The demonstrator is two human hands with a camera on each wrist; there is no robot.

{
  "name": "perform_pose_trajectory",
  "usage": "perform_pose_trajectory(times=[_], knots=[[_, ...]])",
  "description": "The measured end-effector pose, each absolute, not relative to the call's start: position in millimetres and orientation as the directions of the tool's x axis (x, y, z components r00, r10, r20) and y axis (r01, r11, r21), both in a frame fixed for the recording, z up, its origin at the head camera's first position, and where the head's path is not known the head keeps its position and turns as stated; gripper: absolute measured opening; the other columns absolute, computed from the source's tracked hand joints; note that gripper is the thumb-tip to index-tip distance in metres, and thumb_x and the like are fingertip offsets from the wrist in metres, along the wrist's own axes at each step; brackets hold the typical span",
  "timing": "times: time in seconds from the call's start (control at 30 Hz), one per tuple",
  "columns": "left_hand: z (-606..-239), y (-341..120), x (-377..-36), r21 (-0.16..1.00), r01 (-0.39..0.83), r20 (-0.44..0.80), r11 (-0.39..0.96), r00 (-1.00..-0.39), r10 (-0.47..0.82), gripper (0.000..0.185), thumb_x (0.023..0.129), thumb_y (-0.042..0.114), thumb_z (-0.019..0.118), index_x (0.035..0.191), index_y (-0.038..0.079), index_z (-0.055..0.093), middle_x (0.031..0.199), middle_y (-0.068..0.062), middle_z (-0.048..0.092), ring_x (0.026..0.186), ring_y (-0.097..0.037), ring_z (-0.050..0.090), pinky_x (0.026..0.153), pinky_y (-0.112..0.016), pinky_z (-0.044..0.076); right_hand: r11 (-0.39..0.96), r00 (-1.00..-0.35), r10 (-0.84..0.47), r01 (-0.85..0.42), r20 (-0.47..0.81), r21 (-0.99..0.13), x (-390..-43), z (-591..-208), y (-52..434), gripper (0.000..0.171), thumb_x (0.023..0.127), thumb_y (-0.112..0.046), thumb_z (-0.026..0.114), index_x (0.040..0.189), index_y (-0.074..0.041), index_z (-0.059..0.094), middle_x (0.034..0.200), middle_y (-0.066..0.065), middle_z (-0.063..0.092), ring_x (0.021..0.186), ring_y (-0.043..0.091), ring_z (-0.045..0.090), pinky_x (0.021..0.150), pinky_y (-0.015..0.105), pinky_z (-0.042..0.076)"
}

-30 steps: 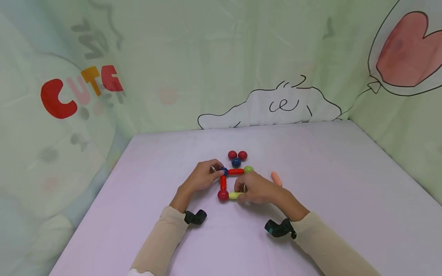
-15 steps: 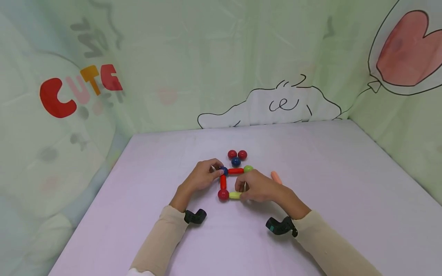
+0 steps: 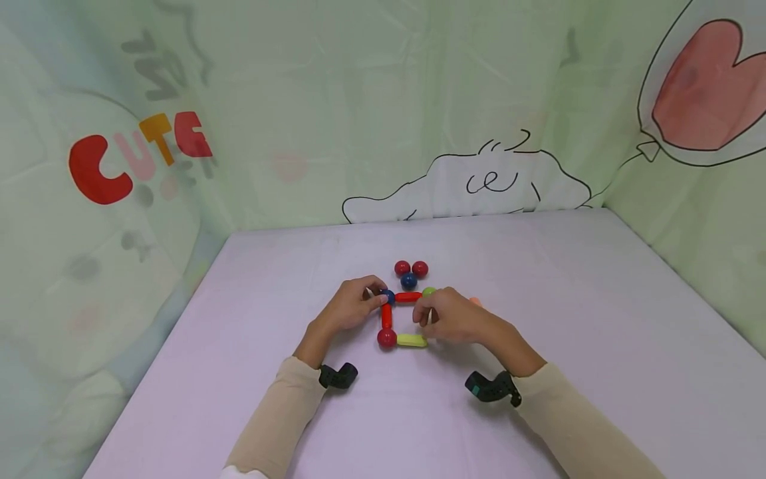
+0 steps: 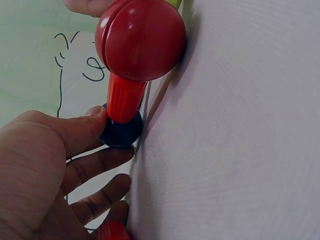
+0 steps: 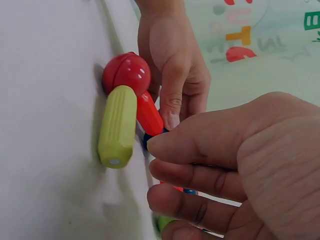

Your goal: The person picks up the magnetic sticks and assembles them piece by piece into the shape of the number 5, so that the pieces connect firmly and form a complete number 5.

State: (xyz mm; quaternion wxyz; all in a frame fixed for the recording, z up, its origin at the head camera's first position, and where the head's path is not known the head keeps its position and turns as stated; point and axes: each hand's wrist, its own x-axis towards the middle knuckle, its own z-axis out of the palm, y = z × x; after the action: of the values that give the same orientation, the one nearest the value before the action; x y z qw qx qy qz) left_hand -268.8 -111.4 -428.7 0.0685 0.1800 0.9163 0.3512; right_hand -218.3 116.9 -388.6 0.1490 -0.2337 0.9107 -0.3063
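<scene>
My left hand (image 3: 352, 305) pinches a dark blue ball (image 4: 121, 131) between thumb and fingers. From that ball one red magnetic rod (image 3: 386, 316) runs toward me to a red ball (image 3: 387, 338), and another red rod (image 3: 409, 297) runs right to a lime green ball (image 3: 429, 291). A yellow-green rod (image 5: 117, 127) is joined to the red ball and points right, its far end bare with a small metal tip. My right hand (image 3: 451, 316) hovers just beyond that end, fingers loosely bent with nothing between them, partly covering the green ball.
Behind the joined pieces sit two loose red balls (image 3: 420, 269) and one blue ball (image 3: 409, 281), close together. An orange rod (image 3: 475, 301) lies to the right, mostly hidden behind my right hand. A pale cloth covers the table (image 3: 287, 266); a printed curtain (image 3: 287, 120) hangs behind.
My right hand has let go of the yellow-green rod and moved slightly right and away, now hiding more of the orange rod. The left hand stays on the blue ball.
</scene>
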Motion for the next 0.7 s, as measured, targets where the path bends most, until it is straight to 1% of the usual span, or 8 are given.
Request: perform_pose_trajectory(times=[0.17, 0.43, 0.7], knots=[[-427.1, -110.6, -268.7, 0.664, 0.282, -0.002, 0.692, -0.925, 0.379, 0.019, 0.091, 0.032, 0.062, 0.11, 0.027, 0.062, 0.097, 0.008, 0.059, 0.089, -0.016, 0.052, 0.073, -0.03, 0.046, 0.703, -0.852, -0.512, -0.343, -0.109, -0.623, -222.1, -386.0, 124.0, 0.012, 0.081, -0.009, 0.071, 0.091, -0.012, 0.067, 0.082, -0.004, 0.06, 0.076, 0.016, 0.056, 0.064, 0.026, 0.05], [-427.2, -109.1, -267.9, 0.658, 0.279, -0.006, 0.699, -0.927, 0.376, 0.02, 0.091, 0.032, 0.062, 0.11, 0.027, 0.062, 0.097, 0.008, 0.059, 0.09, -0.015, 0.052, 0.073, -0.029, 0.046, 0.686, -0.856, -0.513, -0.363, -0.066, -0.63, -226.6, -384.5, 132.6, 0.012, 0.082, -0.006, 0.07, 0.093, -0.01, 0.067, 0.082, -0.003, 0.061, 0.075, 0.017, 0.056, 0.063, 0.026, 0.051], [-427.0, -109.5, -267.0, 0.654, 0.279, -0.004, 0.703, -0.928, 0.372, 0.021, 0.091, 0.031, 0.062, 0.111, 0.026, 0.062, 0.097, 0.008, 0.059, 0.089, -0.015, 0.052, 0.073, -0.029, 0.046, 0.711, -0.888, -0.458, -0.331, -0.05, -0.621, -233.8, -385.6, 132.4, 0.014, 0.082, -0.006, 0.069, 0.096, -0.008, 0.067, 0.083, -0.002, 0.061, 0.077, 0.018, 0.054, 0.065, 0.027, 0.049]])
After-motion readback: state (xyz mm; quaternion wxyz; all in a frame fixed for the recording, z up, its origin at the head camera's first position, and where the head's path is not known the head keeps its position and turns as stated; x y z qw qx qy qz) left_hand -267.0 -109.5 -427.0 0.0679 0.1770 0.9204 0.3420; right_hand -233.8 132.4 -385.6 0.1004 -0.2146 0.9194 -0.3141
